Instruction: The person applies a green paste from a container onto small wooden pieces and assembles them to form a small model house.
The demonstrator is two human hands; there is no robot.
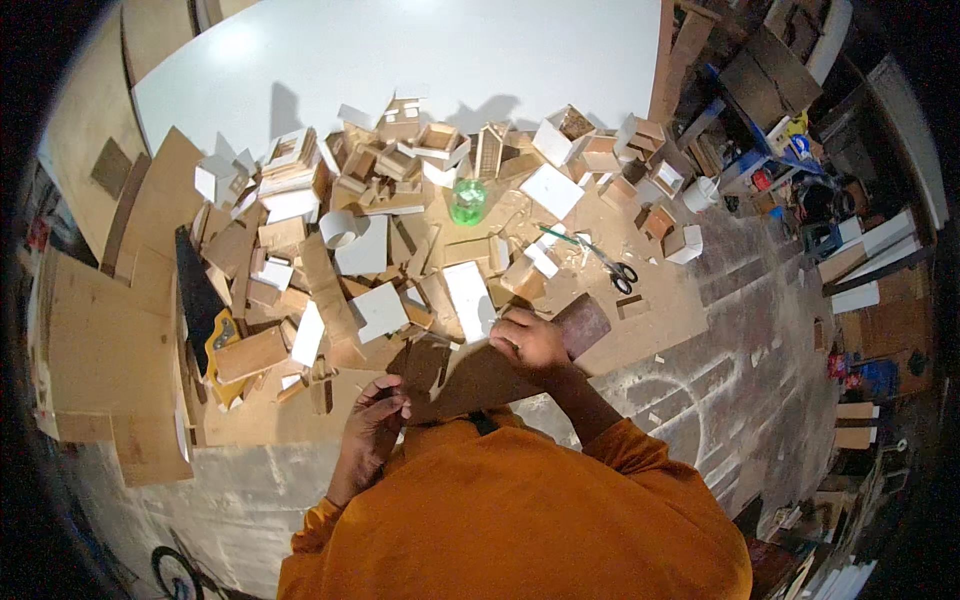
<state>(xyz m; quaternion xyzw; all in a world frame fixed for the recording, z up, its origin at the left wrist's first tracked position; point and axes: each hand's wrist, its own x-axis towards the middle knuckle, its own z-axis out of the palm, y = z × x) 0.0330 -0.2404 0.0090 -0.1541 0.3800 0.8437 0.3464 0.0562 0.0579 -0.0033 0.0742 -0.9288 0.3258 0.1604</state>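
My left hand [378, 412] is at the near edge of the work surface, its fingers curled together. Whatever they pinch is too small to make out. Further right, my right hand [530, 340] bends with its fingertips pressed together beside the lower end of a white rectangular board [469, 301]. Its palm side is hidden, and so is anything in its grip. A brownish-purple rectangular sheet [581, 325] lies just right of that hand. Scissors with black handles [622, 275] and a green pen-like stick [558, 234] rest farther off.
Small wood and cardboard house-like models [400, 118] crowd the far side. A green transparent container [467, 203] stands among the scraps. At left lies a handsaw with a yellow handle [222, 345]. A white roll [338, 229] sits near stacked pieces. Cluttered shelves line the right.
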